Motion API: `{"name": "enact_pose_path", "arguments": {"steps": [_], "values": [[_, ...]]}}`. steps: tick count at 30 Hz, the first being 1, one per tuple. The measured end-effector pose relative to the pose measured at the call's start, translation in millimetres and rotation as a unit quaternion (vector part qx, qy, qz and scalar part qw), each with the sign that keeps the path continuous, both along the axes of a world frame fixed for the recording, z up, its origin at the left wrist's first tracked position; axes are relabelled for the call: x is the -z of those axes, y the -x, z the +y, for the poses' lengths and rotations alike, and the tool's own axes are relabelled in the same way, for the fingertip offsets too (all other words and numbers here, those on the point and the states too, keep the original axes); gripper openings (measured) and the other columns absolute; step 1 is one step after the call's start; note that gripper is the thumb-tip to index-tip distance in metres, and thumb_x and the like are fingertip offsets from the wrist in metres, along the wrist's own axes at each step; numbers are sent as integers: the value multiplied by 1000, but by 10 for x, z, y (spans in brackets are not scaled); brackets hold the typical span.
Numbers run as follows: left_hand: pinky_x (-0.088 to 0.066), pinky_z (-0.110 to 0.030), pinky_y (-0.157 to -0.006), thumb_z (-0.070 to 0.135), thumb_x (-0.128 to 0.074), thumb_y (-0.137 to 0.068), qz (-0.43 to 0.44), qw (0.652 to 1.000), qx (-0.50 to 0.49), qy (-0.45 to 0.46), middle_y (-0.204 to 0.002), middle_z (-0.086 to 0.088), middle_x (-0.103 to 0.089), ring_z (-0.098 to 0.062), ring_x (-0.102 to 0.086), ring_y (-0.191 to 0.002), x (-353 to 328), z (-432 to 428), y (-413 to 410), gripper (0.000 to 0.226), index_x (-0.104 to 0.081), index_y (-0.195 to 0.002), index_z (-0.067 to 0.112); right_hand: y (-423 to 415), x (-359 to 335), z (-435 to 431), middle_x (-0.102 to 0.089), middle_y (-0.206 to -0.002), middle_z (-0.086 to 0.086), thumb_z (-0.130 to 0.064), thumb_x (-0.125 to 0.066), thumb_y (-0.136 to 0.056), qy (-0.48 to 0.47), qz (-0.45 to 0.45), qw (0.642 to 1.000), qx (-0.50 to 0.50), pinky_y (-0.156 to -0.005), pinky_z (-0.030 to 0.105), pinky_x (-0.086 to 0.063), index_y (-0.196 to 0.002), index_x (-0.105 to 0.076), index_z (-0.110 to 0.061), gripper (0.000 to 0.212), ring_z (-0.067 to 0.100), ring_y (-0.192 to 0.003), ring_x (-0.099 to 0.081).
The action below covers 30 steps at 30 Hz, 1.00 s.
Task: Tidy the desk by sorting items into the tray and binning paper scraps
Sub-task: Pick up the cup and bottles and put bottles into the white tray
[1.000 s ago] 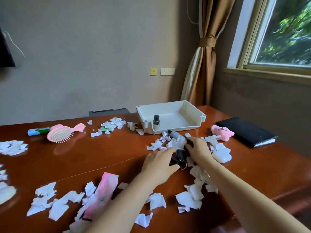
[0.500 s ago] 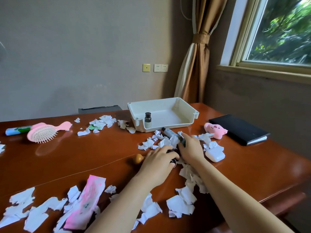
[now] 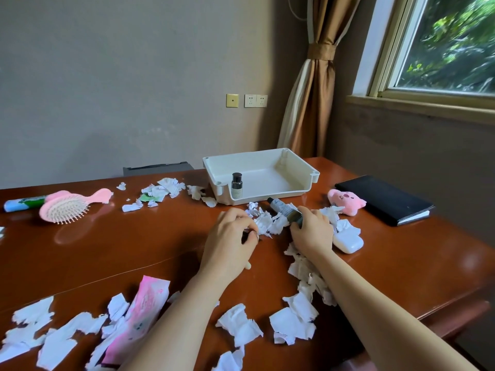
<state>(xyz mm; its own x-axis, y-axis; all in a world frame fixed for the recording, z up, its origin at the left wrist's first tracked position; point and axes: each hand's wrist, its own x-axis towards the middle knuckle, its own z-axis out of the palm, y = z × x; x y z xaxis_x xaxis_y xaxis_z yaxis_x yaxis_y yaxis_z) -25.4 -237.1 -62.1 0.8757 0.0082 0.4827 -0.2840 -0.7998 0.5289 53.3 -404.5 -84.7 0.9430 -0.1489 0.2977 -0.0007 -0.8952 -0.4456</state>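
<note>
The white tray point(image 3: 297, 192) stands at the desk's far middle, with a small dark bottle point(image 3: 237, 184) upright in its front left corner. My right hand point(image 3: 312, 232) grips the lower end of a second small bottle point(image 3: 281, 208) that lies tilted among white paper scraps point(image 3: 265, 223) just in front of the tray. My left hand point(image 3: 230, 242), a hand's width to the left, has its fingers curled round a small black object with a metal ring point(image 3: 250, 234). More torn paper point(image 3: 293, 321) litters the near desk.
A pink hairbrush point(image 3: 69, 204) and a blue-green tube point(image 3: 21, 204) lie far left. A pink plush point(image 3: 345, 200), a black notebook point(image 3: 383, 199) and a white case point(image 3: 348, 242) sit to the right. A pink packet point(image 3: 144, 309) lies near left. Scraps point(image 3: 163, 187) lie beside the tray.
My hands, which were together over the black object, have parted. The left hand drew left with the ringed object, and the right hand has closed on the lying bottle.
</note>
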Motion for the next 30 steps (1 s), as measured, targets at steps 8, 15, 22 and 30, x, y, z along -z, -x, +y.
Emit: {"name": "enact_pose_path", "arguments": {"steps": [8, 15, 22, 30], "values": [[-38, -6, -45, 10, -57, -89, -1, 996, -44, 78, -65, 15, -51, -3, -50, -58, -117, 94, 27, 14, -71, -88, 14, 6, 15, 9, -54, -121, 11, -41, -51, -91, 34, 15, 999, 2, -95, 41, -40, -120, -55, -14, 40, 30, -114, -46], [-37, -5, -54, 13, -62, -87, -18, 984, -91, 150, -76, 5, -64, -2, -56, -65, -257, 113, 66, 9, -71, -86, 14, 73, -24, 49, -60, -117, 8, -37, -51, -91, 69, 2, 998, -15, -93, 39, -38, -113, -52, -12, 33, 28, -110, -53], [-46, -18, -59, 13, -62, -85, 45, 986, -68, 143, -62, 8, -63, -6, -60, -63, -487, 160, 47, 10, -69, -78, 16, 58, -140, 11, -56, -120, 7, -33, -52, -92, -3, -19, 998, -60, -88, 44, -49, -123, -42, -19, 35, 27, -107, -57], [-50, -30, -76, 20, -64, -83, 37, 987, -84, 131, -70, -2, -67, -24, -64, -77, -1129, 334, -215, 21, -60, -62, 22, -222, -646, 45, -59, -120, 7, -29, -52, -93, -90, -70, 988, -109, -70, 32, -52, -121, -49, -16, 32, 21, -95, -59]]}}
